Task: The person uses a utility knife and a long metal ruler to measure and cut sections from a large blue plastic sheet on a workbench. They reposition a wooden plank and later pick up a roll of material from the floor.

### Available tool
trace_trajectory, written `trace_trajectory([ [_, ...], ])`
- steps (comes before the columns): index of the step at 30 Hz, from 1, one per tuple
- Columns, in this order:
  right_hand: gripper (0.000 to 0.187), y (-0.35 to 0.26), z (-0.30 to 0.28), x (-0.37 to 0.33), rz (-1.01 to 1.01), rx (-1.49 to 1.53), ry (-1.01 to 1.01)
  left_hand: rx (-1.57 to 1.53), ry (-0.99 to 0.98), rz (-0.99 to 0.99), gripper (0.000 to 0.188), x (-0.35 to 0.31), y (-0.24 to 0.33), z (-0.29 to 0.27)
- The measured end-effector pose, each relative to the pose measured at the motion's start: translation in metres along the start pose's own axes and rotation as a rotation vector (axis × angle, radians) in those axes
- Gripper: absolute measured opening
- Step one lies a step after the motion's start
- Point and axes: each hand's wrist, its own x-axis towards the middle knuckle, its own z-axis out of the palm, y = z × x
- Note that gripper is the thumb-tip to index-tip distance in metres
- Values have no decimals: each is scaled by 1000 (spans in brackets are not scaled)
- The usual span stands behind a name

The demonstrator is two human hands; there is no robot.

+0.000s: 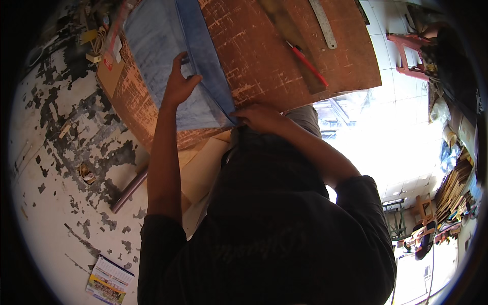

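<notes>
A colourful printed leaflet [109, 280] is seen on the flaking floor [46, 203] at lower left. A sheet of blue cloth [168, 56] is spread over the worn brown tabletop [264, 56], pressed by the open left hand [179, 84] and pinched at its folded edge by the right hand [259, 118]. One red pen [307, 63] and one metal ruler [324, 23] lie beyond; the right edge is washed out.

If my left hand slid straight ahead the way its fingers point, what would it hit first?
Your left hand lies flat on the blue sheet, fingers pointing up it. Going on, it probably meets only more of that sheet; nothing else shows ahead, though depth is hard to judge.
</notes>
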Motion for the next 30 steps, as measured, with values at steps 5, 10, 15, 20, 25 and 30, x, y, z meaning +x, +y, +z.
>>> trace_trajectory([
  [5, 34, 3, 10, 3, -18, 4, 66, -30, -12, -7, 91, 1, 2, -1],
  [10, 29, 4, 15, 6, -36, -72, 127, -17, -8, 6, 90, 1, -6, 1],
  [15, 26, 7, 18, 10, -39, -93, 149, -43, -8, 6, 89, 2, -7, 1],
  [20, 27, 5, 19, 11, 2, -99, 162, -70, -7, 31, 88, 1, -13, 1],
  [25, 26, 7, 21, 15, 63, -63, 160, -92, -2, 20, 90, 2, -18, 2],
  [30, 25, -5, 9, 16, 154, -22, 111, -116, -22, -6, 92, 1, -16, 2],
])
